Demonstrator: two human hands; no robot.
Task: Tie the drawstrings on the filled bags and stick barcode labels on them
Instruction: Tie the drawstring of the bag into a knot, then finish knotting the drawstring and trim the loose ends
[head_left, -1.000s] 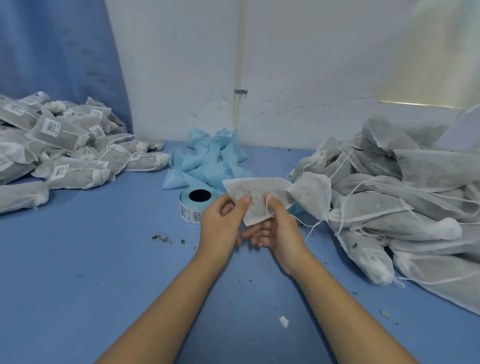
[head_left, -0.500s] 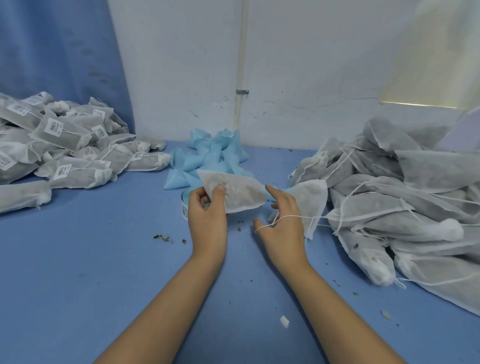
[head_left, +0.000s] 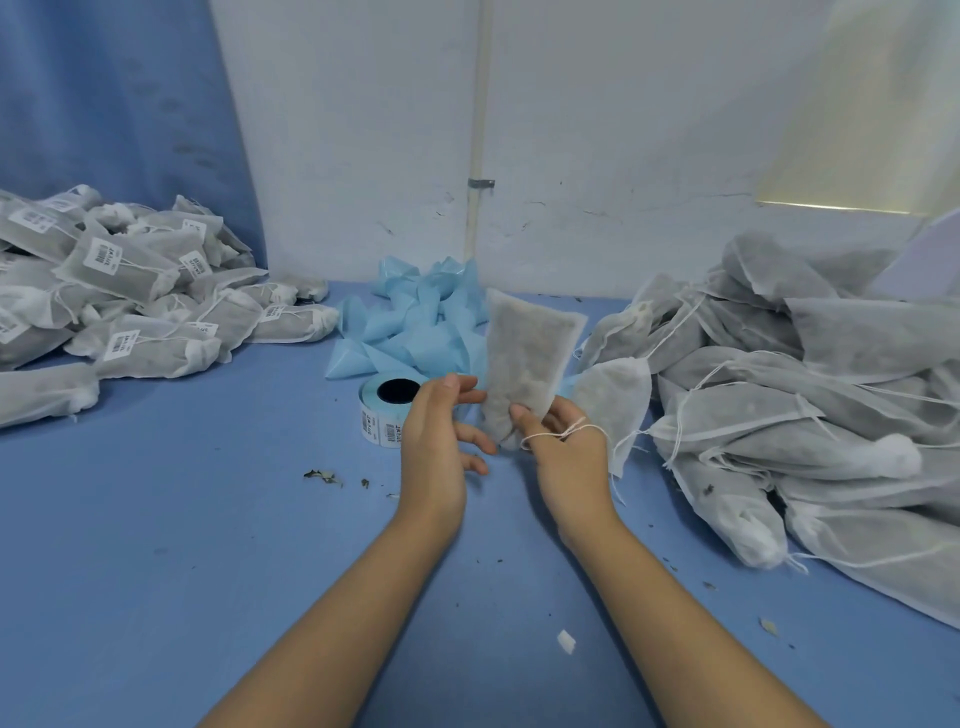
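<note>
Item in work: one filled bag (head_left: 530, 358), held upright above the tabletop (head_left: 208, 545), between the label roll (head_left: 387, 410) and the untied pile (head_left: 805, 405).
Right hand (head_left: 569, 452): grip pinching the bag's lower end, with the drawstring (head_left: 563, 432) looped over its fingers. The tie looks unfinished.
Left hand (head_left: 441, 436): grip released, fingers spread just beside the bag.
Done: labelled pile (head_left: 130, 301), far left.
Outstanding: this bag's tie and barcode label, then the large right-hand pile.
Changed since half a second ago: the bag lay sideways in the left hand. It now stands on end in the right, and the left has let go.
</note>
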